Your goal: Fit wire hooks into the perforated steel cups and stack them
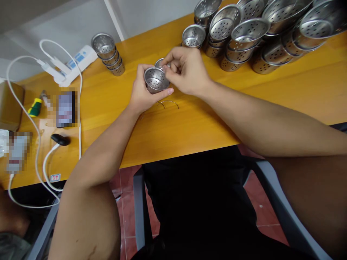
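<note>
A small perforated metal cup (156, 80) sits in my left hand (141, 86), its open mouth tilted up toward me. The fingers and thumb wrap round its sides. At the cup's right rim my right hand (187, 70) is closed in a pinch; whatever lies between those fingertips is too small to make out. Just behind is the rim of a second metal cup (158, 63), mostly hidden by the hands and the first cup. Thin curved wires (171, 102) lie on the table below my left thumb.
Stacked perforated cups (244, 43) fill the back right of the wooden table (189, 126); a shorter stack (108, 54) stands back left. Leftward are a power strip (78, 65), white cables, a phone (65, 109), a green-yellow tool handle (35, 107) and a cardboard box (10, 104).
</note>
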Available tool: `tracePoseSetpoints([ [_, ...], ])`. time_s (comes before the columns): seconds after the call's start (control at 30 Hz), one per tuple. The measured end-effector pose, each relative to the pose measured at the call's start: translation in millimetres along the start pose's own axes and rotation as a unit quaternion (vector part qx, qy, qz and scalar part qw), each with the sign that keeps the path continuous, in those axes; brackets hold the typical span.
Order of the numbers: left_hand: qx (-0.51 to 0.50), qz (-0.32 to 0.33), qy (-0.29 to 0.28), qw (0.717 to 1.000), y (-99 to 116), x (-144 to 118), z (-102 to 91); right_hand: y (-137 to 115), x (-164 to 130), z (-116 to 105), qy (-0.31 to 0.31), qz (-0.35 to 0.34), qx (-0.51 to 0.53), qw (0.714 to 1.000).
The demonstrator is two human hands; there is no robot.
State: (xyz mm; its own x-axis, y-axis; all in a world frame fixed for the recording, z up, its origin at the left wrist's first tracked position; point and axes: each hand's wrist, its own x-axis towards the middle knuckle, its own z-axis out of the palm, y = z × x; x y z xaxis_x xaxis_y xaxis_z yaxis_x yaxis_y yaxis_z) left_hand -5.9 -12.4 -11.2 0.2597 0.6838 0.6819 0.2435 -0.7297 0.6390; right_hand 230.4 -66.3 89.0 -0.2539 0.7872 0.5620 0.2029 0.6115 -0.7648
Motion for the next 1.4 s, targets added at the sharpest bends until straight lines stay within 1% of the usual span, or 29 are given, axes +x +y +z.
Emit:
tracePoseSetpoints([
  [0.17,-0.010,0.013,-0.008,1.000,-2,-1,0.3,-1,0,-1,-0.008,0.010,0.005,1.000],
  [0.33,-0.014,0.012,0.002,1.000,-4,-1,2.0,-2,0,-2,-0.012,0.031,-0.009,0.999],
  [0.57,0.007,-0.023,-0.011,1.000,7,0,-1.5,-7,-3,2,-0.015,0.050,0.001,0.999],
  [0.67,-0.004,-0.043,-0.030,0.999,14,0,-5.6,-10,-4,7,-0.016,0.062,0.010,0.998],
  [0.77,-0.028,-0.055,-0.044,0.997,17,0,-6.8,-9,-2,10,-0.017,0.055,0.036,0.998],
  [0.87,-0.072,-0.041,-0.040,0.996,14,-2,-3.2,-5,0,7,-0.034,0.042,0.074,0.996],
  [0.97,-0.093,-0.040,-0.046,0.994,10,-3,1.5,-1,2,2,-0.063,0.053,0.102,0.991],
  [1.03,-0.096,-0.044,-0.055,0.993,9,-4,3.2,0,2,1,-0.059,0.064,0.105,0.991],
  [1.2,-0.062,-0.038,-0.042,0.996,16,-3,3.4,1,0,10,-0.018,0.049,0.080,0.995],
  [1.3,-0.018,-0.060,-0.022,0.998,21,-2,3.2,-2,0,15,-0.014,0.040,0.079,0.996],
  [1.4,-0.009,-0.077,-0.012,0.997,22,-1,2.1,-6,1,11,-0.021,0.050,0.088,0.995],
])
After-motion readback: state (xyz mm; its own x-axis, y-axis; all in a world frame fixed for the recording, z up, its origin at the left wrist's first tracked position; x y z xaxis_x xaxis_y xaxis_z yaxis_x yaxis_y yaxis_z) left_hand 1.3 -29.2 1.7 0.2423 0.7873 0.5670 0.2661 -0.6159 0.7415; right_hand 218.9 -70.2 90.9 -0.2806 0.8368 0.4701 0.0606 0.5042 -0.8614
